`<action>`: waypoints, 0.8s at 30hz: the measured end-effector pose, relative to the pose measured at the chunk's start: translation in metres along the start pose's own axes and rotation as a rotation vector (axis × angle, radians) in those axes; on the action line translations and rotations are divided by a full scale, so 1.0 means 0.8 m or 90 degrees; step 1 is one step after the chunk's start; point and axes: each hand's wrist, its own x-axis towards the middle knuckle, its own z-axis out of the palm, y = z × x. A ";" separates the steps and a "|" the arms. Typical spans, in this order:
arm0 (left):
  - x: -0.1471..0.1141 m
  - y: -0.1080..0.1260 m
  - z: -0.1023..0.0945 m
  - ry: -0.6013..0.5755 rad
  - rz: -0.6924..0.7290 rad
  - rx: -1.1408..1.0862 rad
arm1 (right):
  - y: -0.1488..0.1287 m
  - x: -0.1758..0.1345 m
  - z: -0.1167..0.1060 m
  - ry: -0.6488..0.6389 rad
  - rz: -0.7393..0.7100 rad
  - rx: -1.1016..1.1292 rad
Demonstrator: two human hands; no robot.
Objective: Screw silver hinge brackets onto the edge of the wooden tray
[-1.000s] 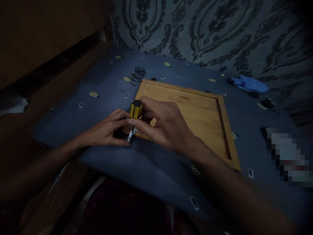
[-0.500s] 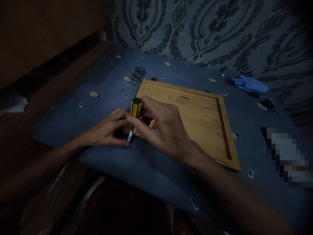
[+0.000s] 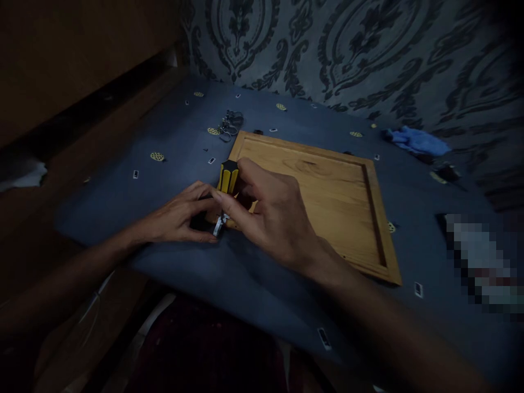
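One head-worn view, close above the table, forward and downward, patterned wall beyond.

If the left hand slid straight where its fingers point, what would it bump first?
Probably the right hand, whose thumb is right by the fingers of the left hand. The screwdriver is close too; depth is unclear.

Labels on the blue-grey table covering cannot be read.
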 end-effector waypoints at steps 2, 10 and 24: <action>0.000 0.000 0.000 -0.003 -0.010 -0.010 | -0.002 0.001 -0.001 -0.004 0.006 0.011; 0.001 0.004 -0.006 -0.042 -0.055 -0.009 | -0.021 0.016 -0.026 0.164 0.095 0.065; 0.000 -0.001 -0.003 -0.041 -0.045 -0.017 | 0.006 0.006 -0.009 0.039 0.071 0.073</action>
